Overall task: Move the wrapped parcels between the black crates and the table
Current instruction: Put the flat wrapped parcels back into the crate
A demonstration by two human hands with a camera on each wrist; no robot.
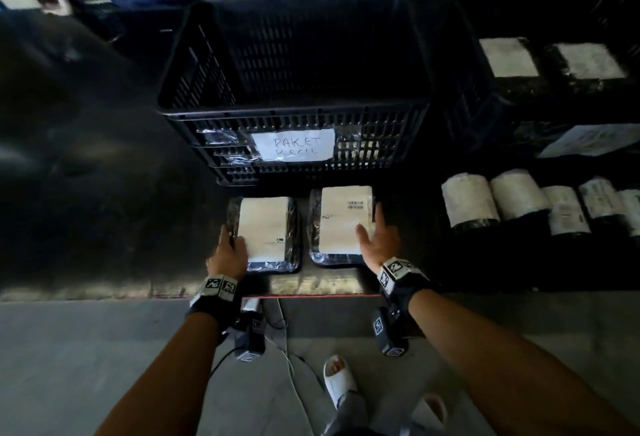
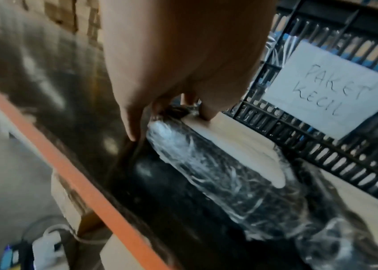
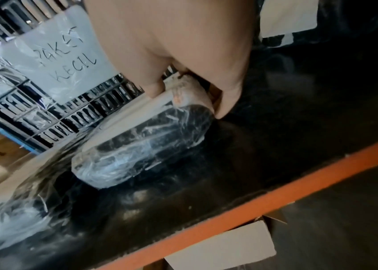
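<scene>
Two flat parcels in clear wrap with pale labels lie side by side on the dark table (image 1: 104, 165), in front of a black crate (image 1: 294, 116) labelled "PAKET KECIL". My left hand (image 1: 230, 245) grips the near left corner of the left parcel (image 1: 265, 227). In the left wrist view its thumb sits on the label and the fingers run down the side of that parcel (image 2: 229, 173). My right hand (image 1: 375, 238) grips the right edge of the right parcel (image 1: 341, 217), thumb on top and fingers down its side (image 3: 189, 103). Both parcels rest on the table.
A second black crate (image 1: 485, 106) to the right holds labelled parcels (image 1: 509, 57). Several rolled parcels (image 1: 471, 200) line the table at the right. More wrapped parcels show through the labelled crate's slots. The table's orange front edge (image 2: 68, 173) is close to my wrists.
</scene>
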